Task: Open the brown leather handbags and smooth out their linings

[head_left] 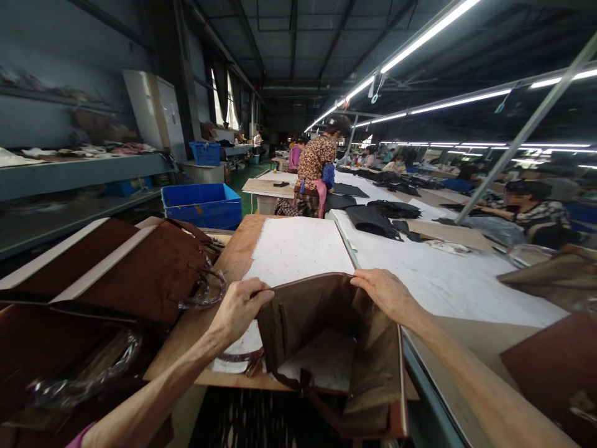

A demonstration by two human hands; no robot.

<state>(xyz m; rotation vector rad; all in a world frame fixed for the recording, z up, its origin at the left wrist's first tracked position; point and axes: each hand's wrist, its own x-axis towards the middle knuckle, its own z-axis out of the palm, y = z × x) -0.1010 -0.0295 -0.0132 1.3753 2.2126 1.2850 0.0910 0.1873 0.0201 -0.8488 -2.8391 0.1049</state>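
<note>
In the head view, a brown bag was held open at the near edge of a wooden table. Its rim was gripped at the left by the left hand, fingers curled over it, and at the right by the right hand, fingers likewise closed. More brown bags were stacked to the left.

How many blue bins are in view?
3, possibly more hidden. One large bin sits on the floor beyond the brown bags, a crate stands further back by the wall, and another sits on the lower shelf at left.
</note>
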